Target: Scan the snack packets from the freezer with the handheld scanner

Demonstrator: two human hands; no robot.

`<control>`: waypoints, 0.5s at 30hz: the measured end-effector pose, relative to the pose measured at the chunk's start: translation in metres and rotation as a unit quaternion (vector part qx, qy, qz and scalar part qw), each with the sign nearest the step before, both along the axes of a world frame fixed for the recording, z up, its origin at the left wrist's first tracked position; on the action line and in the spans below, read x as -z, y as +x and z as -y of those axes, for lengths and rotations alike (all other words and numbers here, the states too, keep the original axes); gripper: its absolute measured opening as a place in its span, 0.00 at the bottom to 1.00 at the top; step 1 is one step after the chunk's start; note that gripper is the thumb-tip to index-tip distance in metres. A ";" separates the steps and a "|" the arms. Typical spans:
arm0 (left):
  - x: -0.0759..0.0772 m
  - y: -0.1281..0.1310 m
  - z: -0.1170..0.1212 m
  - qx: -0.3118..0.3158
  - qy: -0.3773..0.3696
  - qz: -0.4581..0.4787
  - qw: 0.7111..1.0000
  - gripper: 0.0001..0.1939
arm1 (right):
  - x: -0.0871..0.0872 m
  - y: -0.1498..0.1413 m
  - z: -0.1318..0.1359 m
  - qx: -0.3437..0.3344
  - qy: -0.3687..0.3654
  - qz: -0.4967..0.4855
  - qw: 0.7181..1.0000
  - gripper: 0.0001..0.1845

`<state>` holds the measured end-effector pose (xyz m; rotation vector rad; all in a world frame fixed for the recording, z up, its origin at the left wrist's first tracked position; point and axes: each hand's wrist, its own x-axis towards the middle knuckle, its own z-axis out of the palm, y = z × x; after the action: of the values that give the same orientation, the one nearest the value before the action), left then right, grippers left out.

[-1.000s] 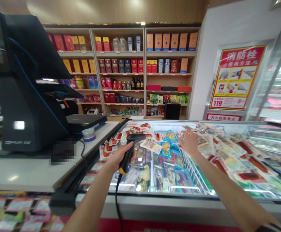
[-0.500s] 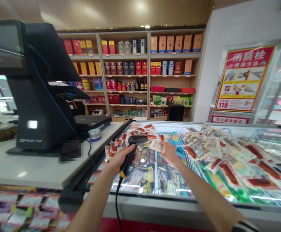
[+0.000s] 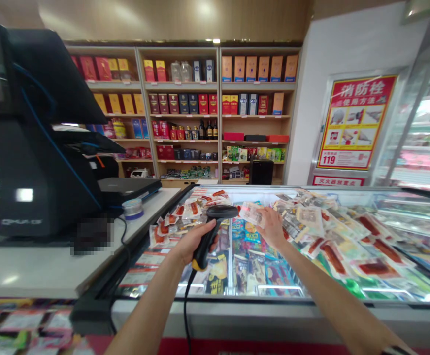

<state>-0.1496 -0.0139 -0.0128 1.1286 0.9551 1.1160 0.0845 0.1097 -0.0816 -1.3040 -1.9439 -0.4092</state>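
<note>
My left hand (image 3: pixel 196 242) is wrapped round the handle of a black barcode scanner (image 3: pixel 222 212) with a yellow trim, its cable hanging down. The scanner's head points right, toward a small clear-and-white plastic packet (image 3: pixel 250 213). That packet is pinched in my right hand (image 3: pixel 272 227), close to the scanner's nose; its contents are hard to make out. Both hands are above the glass top of a chest freezer (image 3: pixel 155 308). Packets of reddish sausage (image 3: pixel 192 209) lie on the glass left of the scanner. More sealed packets (image 3: pixel 336 256) are spread to the right of my right hand.
A black checkout terminal (image 3: pixel 45 148) stands on a white counter (image 3: pixel 33 273) at the left, beside a small round tin (image 3: pixel 132 209). Shelves of boxed goods (image 3: pixel 185 103) line the back wall. A red fire-hydrant notice (image 3: pixel 357 121) hangs at the right.
The packet in my right hand has shifted right and slightly up, its face turned more toward the scanner. My left hand has moved a little right with the scanner. The view has turned slightly rightward.
</note>
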 end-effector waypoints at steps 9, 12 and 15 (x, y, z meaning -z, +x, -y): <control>-0.005 0.012 -0.008 -0.003 -0.013 0.019 1.000 0.14 | 0.003 0.011 -0.005 0.039 0.002 0.024 0.999 0.24; -0.004 -0.005 -0.009 -0.045 -0.008 0.014 0.999 0.15 | 0.000 0.028 -0.014 0.105 -0.005 0.023 0.994 0.25; -0.002 -0.029 -0.006 -0.101 -0.016 0.010 0.995 0.15 | -0.007 0.053 -0.025 0.188 -0.034 0.033 0.981 0.23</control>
<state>-0.1782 -0.0081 -0.0104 1.0098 1.0854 1.2680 0.1375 0.1350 -0.0742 -1.7303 -1.7742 -0.5798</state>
